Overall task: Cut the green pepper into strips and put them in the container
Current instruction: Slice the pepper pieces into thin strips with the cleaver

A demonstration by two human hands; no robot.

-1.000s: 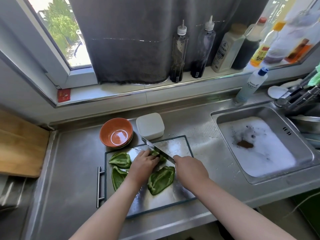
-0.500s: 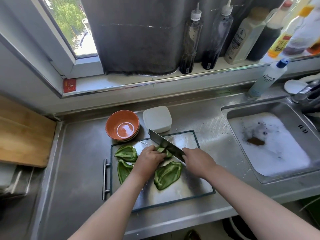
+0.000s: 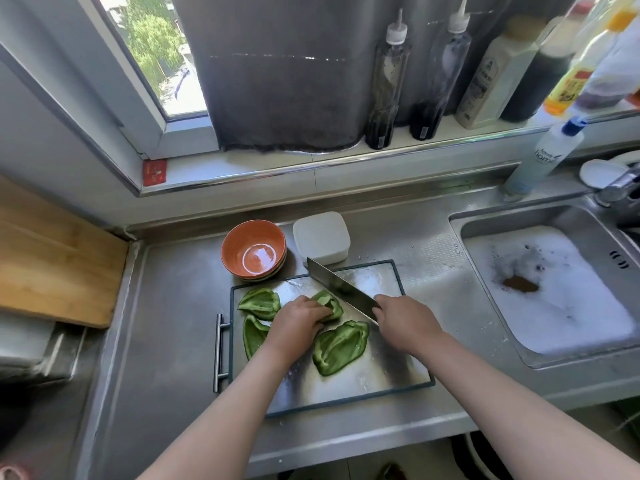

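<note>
The pepper pieces (image 3: 341, 346) around the left fingers (image 3: 317, 308) are bright green, paler on the inside. The chopping board (image 3: 381, 368) under them is shiny silver with a dark teal rim. Beyond the fingers are an orange bowl (image 3: 252, 249) (glossy, with a white glint inside) and a milky white container (image 3: 322, 239). The desk (image 3: 166, 323) is dull grey steel and the knife (image 3: 346, 292) is dark silver-grey.

counter (image 3: 166, 341): brushed steel, dull sheen, smooth
cutting board (image 3: 381, 368): bright metal face, wet-looking and mirror-like, dark plastic-looking rim
knife (image 3: 341, 289): polished metal blade, reflective
bowl (image 3: 254, 247): orange glazed ceramic, glossy
container (image 3: 320, 237): white plastic, matt, slightly cloudy
green pepper (image 3: 341, 346): waxy, glossy, smooth green surface
wooden board (image 3: 52, 258): pale wood, matt, visible grain
curtain (image 3: 284, 81): grey cloth, rough weave, ragged hem
squeeze bottles (image 3: 389, 81): clear plastic, glossy, white caps
sink (image 3: 554, 216): steel walls, satin finish
</note>
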